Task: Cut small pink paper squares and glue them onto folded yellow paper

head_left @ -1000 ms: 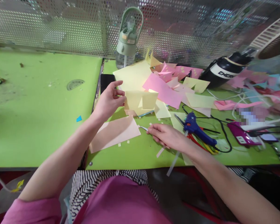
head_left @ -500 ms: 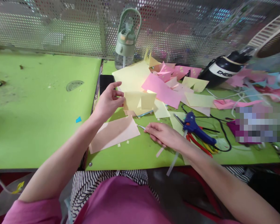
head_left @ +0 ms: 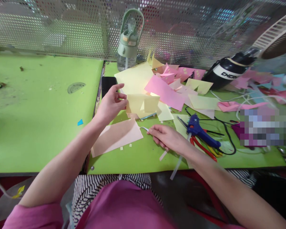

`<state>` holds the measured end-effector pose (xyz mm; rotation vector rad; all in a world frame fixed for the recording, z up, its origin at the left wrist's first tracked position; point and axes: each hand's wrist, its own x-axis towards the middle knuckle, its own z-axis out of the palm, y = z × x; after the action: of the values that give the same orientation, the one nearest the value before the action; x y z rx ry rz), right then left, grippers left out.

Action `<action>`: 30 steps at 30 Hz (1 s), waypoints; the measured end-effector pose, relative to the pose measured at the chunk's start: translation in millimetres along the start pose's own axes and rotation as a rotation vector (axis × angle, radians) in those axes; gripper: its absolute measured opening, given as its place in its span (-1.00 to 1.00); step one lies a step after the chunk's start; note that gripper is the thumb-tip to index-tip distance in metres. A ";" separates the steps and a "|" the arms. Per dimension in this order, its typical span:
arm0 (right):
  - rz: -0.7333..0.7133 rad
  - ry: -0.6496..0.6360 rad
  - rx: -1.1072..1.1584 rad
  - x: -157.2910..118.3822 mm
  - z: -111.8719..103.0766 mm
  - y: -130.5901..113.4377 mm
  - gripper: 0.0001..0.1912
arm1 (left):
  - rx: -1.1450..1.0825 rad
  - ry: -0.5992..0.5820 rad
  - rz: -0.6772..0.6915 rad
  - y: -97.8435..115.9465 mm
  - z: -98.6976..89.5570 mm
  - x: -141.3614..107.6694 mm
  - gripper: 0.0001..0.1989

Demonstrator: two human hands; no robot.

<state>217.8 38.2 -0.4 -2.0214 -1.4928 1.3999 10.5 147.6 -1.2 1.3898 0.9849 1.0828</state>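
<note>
The right hand (head_left: 165, 136) is gripping a slim silver metal tool (head_left: 145, 128), best kept steady; the left hand (head_left: 111, 103) is pinching a folded pale-yellow paper sheet (head_left: 134, 103), lying nearer the right-hand green tabletop's (head_left: 133, 162) left edge.

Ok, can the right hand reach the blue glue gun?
Probably yes: the blue glue gun lies near the right hand, its handle uncovered, though that hand's grip holds a thin metal tool.

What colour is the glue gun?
Dark blue; the glue gun shows best in the head view.
</note>
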 end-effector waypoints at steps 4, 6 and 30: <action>0.015 -0.027 0.022 4.5 0.7 6.1 -0.73 | -0.010 -0.004 0.006 0.4 0.0 0.0 -0.45; 0.019 -0.029 0.032 5.2 0.8 7.1 -0.73 | -0.013 0.001 0.002 1.1 0.1 -0.4 -0.44; -0.108 0.026 0.043 -1.7 -5.3 6.1 -0.74 | 0.011 -0.012 0.010 -1.0 0.2 -0.8 -0.44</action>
<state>225.7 35.7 -1.0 -1.8960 -1.5232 1.3469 10.5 146.8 -2.2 1.4105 0.9775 1.0763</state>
